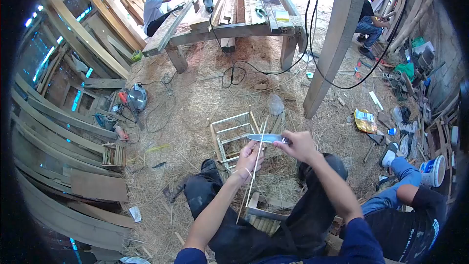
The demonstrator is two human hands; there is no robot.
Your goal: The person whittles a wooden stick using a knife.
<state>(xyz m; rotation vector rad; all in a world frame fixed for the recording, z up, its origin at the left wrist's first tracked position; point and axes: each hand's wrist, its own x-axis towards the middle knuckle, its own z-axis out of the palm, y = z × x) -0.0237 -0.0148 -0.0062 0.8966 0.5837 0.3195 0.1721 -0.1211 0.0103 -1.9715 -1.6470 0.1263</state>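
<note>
My right hand (299, 145) grips the handle of a knife (266, 138), its broad blade pointing left. Wrapped round a thin, pale strip, which looks like bamboo (253, 178), is my left hand (250, 159). The blade lies across the strip just above my left fingers and touches or nearly touches it. The strip runs from above the blade down past my left wrist to between my knees. Beyond my hands, a small frame of slender sticks (233, 131) rests on the ground. A low wooden piece with slats (264, 222) is between my legs.
A wooden workbench (229, 32) stands ahead, with a person at its left. A circular saw (137, 97) lies left. A post (337, 44) and hanging black cable are at right. Another person sits far right; one sits close by, near a white bucket (433, 171). Shavings cover the floor.
</note>
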